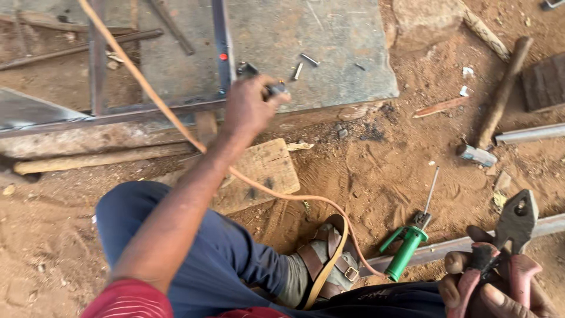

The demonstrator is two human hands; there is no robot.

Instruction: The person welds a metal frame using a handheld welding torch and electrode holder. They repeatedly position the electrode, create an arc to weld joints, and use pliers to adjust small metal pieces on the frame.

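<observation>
My left hand [250, 106] reaches forward and is closed on a small dark metal piece [274, 88] beside the corner of a steel bar frame [222, 50]. My right hand [500, 291] is low at the bottom right, gripping red-handled pliers [513, 232] with the jaws pointing up. A green-handled electrode holder [406, 250] with a thin rod lies on the dirt between the pliers and my sandalled foot [329, 259]. Its orange cable [147, 88] runs under my left forearm to the top left.
The frame lies on a grey stone slab [306, 41] with short metal bits [306, 60] on it. A wooden block [265, 168] sits below my left hand. A wooden-handled hammer [500, 97], a metal tube [529, 134] and a steel bar [447, 247] lie to the right.
</observation>
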